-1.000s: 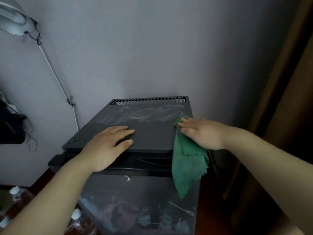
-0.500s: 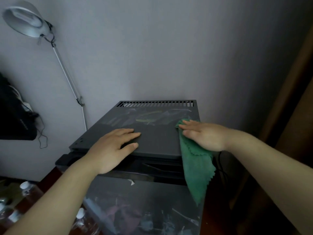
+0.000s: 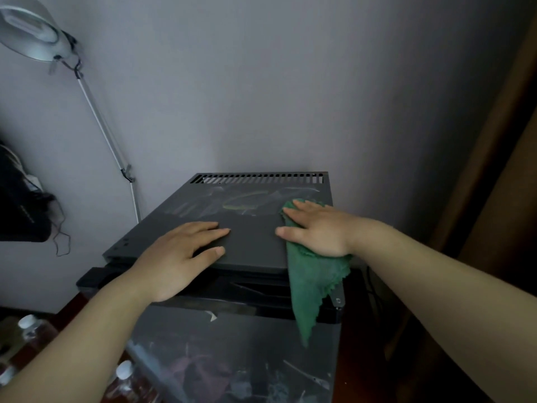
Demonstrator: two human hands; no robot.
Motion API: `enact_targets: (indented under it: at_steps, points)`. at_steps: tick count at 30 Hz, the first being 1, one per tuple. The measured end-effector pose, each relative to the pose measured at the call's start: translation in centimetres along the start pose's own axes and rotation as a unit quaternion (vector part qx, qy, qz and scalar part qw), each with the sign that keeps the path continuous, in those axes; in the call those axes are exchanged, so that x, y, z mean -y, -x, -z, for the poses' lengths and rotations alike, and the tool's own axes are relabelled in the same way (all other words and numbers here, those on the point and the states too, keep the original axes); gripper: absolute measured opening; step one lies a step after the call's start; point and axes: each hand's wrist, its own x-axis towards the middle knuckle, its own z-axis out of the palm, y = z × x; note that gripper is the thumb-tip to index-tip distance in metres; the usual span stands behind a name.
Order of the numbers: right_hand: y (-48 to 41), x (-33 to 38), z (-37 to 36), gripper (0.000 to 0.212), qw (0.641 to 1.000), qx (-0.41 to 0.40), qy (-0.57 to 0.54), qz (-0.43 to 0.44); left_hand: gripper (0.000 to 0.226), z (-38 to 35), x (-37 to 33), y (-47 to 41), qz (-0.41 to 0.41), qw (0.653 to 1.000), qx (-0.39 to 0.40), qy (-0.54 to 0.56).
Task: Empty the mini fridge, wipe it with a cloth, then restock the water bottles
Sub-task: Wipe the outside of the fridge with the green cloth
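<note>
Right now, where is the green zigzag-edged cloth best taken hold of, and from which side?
Pinch the green zigzag-edged cloth at its hanging tail, coming from the front. That part drapes freely over the front edge of the dark grey mini fridge and narrows to a point, while its upper part lies flat on the top, pressed under the right hand.
</note>
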Motion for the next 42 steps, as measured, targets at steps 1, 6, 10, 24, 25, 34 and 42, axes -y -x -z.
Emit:
enact_targets:
  at_steps: [1, 6, 10, 24, 25, 34, 42]
  points:
    - [-0.7, 0.2, 0.1, 0.089, 1.0, -0.002, 0.003, -0.016, 0.052, 0.0, 0.0, 0.0, 0.002, 1.0, 0.0, 0.0]
    - [-2.5, 2.3, -0.1, 0.086, 1.0, 0.006, 0.011, 0.015, 0.051, 0.0, -0.2, -0.1, 0.011, 1.0, 0.0, -0.002]
    - [-0.9, 1.5, -0.5, 0.083, 0.997, 0.012, 0.016, 0.068, 0.058, -0.1, -0.2, 0.0, 0.008, 1.0, 0.001, -0.004]
    - [-3.2, 3.0, -0.6, 0.063, 0.994, 0.014, 0.016, 0.111, 0.052, 0.0, -0.6, 0.1, 0.006, 1.0, -0.005, -0.018]
    - [-2.6, 2.5, -0.6, 0.062, 0.993, 0.016, 0.014, 0.118, 0.053, 0.0, -0.5, 0.2, 0.005, 1.0, -0.005, -0.018]
    - [-6.5, -0.5, 0.8, 0.074, 0.999, -0.003, 0.024, -0.023, 0.054, 0.1, -0.5, 0.1, 0.007, 1.0, 0.002, -0.019]
    - [-3.7, -0.4, 0.0, 0.066, 0.998, 0.008, 0.019, 0.054, 0.083, -0.1, 0.1, 0.0, -0.003, 1.0, 0.006, -0.016]
